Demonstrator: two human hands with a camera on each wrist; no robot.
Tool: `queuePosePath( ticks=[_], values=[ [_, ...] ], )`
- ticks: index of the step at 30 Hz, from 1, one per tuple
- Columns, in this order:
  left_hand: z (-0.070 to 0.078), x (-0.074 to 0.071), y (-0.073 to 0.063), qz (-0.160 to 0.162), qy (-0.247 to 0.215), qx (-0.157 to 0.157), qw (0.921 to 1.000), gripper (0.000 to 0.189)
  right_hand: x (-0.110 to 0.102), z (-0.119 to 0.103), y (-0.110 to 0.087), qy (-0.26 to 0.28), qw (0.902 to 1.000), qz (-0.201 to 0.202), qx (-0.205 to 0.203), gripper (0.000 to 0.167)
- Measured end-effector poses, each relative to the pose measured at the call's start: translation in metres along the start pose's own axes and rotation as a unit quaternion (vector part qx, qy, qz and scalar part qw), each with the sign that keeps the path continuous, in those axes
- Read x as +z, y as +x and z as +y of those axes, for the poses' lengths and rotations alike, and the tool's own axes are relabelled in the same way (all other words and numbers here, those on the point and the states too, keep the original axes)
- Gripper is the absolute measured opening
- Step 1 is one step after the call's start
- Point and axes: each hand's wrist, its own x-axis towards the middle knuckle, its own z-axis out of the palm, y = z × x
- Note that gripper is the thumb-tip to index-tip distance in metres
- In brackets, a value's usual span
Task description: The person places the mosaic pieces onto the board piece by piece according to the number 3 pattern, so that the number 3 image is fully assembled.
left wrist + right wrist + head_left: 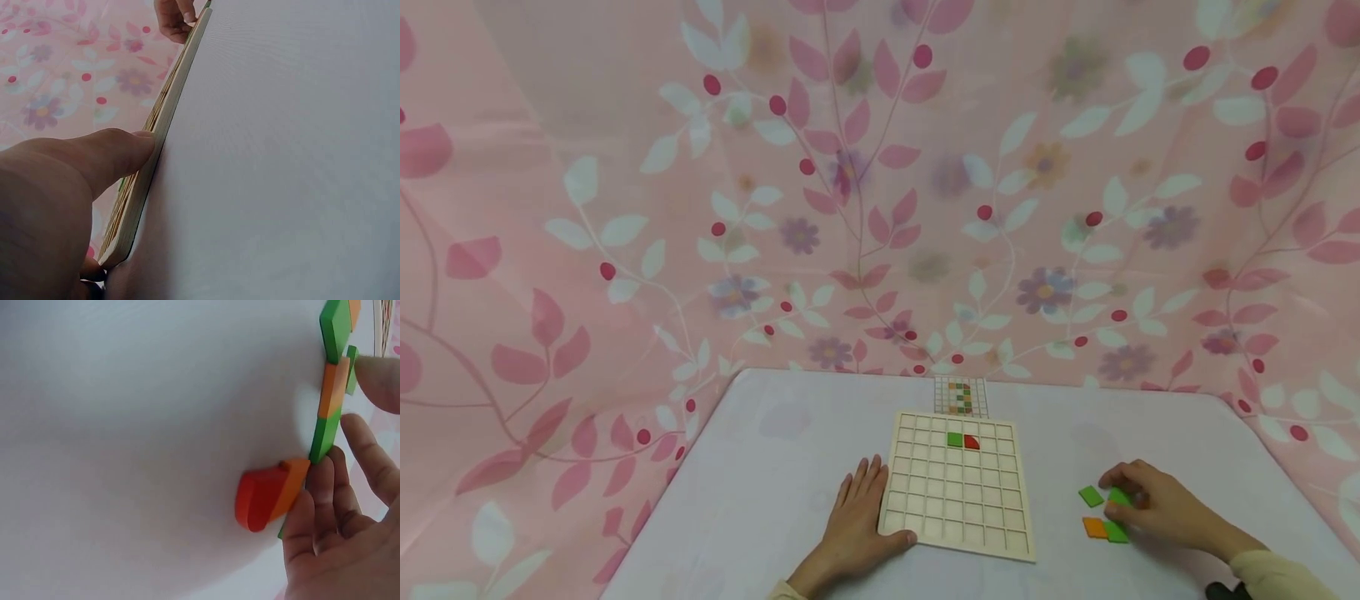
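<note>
A pale wooden grid board (955,492) lies on the white table, with a green square tile (955,439) and a red quarter-round tile (972,442) in one of its upper rows. My left hand (861,521) rests along the board's left side, fingers straight, thumb (128,150) against its front edge. To the right of the board, my right hand (1161,508) hovers over loose tiles, its thumb and forefinger apart. Around its fingers are green tiles (325,434), orange tiles (331,387) and a red rounded tile (259,497). My right hand partly hides them in the head view.
Behind the board lies a small pattern card (961,397) showing a grid with coloured squares. A pink floral cloth (880,208) hangs behind the table (760,467). Something black (1225,590) shows near my right forearm.
</note>
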Motion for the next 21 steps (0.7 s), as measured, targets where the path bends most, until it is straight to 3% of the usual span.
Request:
queuePosePath(
  ticks=[6,10,14,21],
  values=[
    [-0.003,0.003,0.000,0.010,-0.007,0.007,0.9999,0.114,-0.009,0.003,-0.007,0.017,0.9990,-0.041,0.011,0.035],
    [-0.004,0.002,0.001,0.010,-0.002,0.006,0.9999,0.113,-0.007,0.005,-0.010,0.027,0.9993,-0.027,-0.008,0.041],
    [-0.004,0.001,0.002,0.009,0.001,0.004,1.0000,0.113,-0.004,0.008,-0.012,0.029,0.9990,-0.011,-0.033,0.033],
    [-0.001,0.000,0.002,-0.004,0.005,-0.002,1.0000,0.113,-0.001,0.009,-0.016,0.017,0.9990,-0.008,-0.041,0.026]
  ],
)
